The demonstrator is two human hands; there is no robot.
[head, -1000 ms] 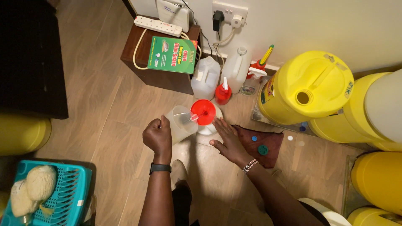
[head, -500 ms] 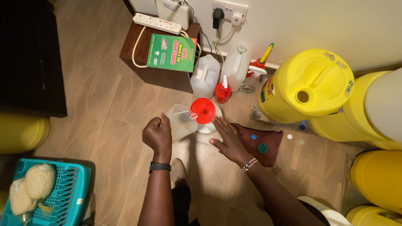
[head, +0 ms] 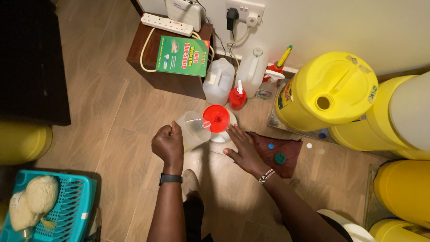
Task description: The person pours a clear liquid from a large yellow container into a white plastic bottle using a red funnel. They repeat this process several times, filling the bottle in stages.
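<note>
Two hands around the red funnel (head: pixel 217 118) (jug (head: pixel 192 130) left, tilted).

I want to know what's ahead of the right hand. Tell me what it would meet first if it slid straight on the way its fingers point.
The right hand lies flat with fingers aimed up and slightly left. It would probably meet the white bottle under the red funnel first; they already look close to touching, though depth is unclear.
</note>
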